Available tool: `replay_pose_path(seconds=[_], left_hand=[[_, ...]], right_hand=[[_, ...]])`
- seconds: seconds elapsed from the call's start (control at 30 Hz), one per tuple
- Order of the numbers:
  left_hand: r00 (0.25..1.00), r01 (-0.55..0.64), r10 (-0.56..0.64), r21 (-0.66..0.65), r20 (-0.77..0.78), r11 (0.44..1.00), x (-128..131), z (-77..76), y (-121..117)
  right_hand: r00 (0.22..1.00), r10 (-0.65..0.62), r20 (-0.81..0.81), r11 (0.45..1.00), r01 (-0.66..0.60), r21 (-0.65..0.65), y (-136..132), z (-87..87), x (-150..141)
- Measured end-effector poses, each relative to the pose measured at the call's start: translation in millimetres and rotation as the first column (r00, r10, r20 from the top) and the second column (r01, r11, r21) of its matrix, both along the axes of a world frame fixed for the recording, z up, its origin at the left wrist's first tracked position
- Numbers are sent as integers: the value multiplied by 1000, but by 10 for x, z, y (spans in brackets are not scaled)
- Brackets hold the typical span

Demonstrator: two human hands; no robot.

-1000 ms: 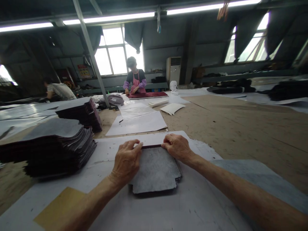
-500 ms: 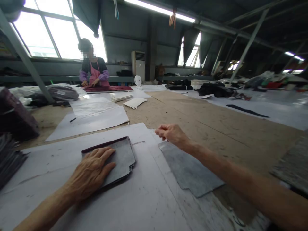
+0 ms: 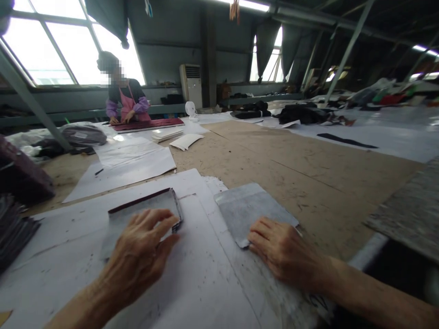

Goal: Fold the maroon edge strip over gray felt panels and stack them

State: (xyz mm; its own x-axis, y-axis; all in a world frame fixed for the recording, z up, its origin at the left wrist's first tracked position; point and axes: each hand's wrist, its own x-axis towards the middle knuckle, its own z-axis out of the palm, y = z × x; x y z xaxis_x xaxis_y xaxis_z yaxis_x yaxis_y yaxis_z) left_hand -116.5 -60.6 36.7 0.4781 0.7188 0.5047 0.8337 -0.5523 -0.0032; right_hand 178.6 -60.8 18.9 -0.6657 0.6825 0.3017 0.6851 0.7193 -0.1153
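My left hand (image 3: 139,256) lies flat, fingers spread, on a small stack of grey cut pieces with a dark red edge (image 3: 144,208), on white paper (image 3: 206,292). A single grey cut piece (image 3: 248,208) lies to the right of the stack, partly on the paper. My right hand (image 3: 286,251) rests palm down on this piece's near edge, fingers stretched out.
A brown table (image 3: 308,169) stretches ahead and right. Dark piles of cut pieces (image 3: 17,201) stand at the left edge. Further white sheets (image 3: 126,167) lie beyond. A person in a pink apron (image 3: 125,105) works at the far end. Dark fabric heaps (image 3: 302,114) lie far right.
My right hand drew back toward me and now lies flat on the single grey piece, which slid left, nearer the stack. My left hand stayed on the stack. The view turned a little right.
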Motion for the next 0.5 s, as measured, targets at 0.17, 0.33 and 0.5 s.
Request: replay_pose_path(seconds=[0.17, 0.33, 0.5], left_hand=[[961, 263, -228, -259, 158, 930, 510, -121, -246], [932, 357, -317, -297, 176, 885, 824, -167, -212], [978, 210, -195, -324, 78, 923, 1038, -161, 35]], right_hand=[[971, -199, -128, 954, 163, -251, 108, 139, 5], [923, -342, -176, 901, 270, -339, 176, 192, 49], [888, -402, -224, 893, 327, -309, 136, 122, 63]])
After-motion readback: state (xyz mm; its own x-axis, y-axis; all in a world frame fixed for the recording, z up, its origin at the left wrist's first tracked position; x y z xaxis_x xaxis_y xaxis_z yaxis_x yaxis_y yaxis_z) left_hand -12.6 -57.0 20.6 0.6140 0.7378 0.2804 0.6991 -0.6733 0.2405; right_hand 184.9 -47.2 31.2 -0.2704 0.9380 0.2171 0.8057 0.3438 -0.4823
